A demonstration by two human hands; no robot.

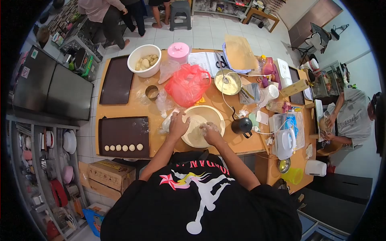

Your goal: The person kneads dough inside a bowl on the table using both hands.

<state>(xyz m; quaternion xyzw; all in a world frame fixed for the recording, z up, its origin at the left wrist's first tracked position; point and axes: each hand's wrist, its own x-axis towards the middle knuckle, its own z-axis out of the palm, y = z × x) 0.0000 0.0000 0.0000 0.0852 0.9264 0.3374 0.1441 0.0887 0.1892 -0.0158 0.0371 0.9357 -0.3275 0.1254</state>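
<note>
A wide cream bowl (217,115) with pale flour in it stands at the table's near edge. My left hand (179,124) is at the bowl's left rim, fingers curved, beside a white bag or cloth (167,123). Over the inside right of the bowl, my right hand (210,132) has its fingers bent together; what they hold, if anything, is too small to tell. To the left, a dark tray (124,130) bears a row of several round dough balls (125,148). A red plastic bag (188,85) lies behind the bowl.
A white bowl of dough pieces (133,60), an empty dark tray (116,82) and a metal bowl (228,93) are farther back. A black pitcher (241,126) and a white mixer (284,143) stand right. A co-worker (350,116) is far right; other people stand behind the table.
</note>
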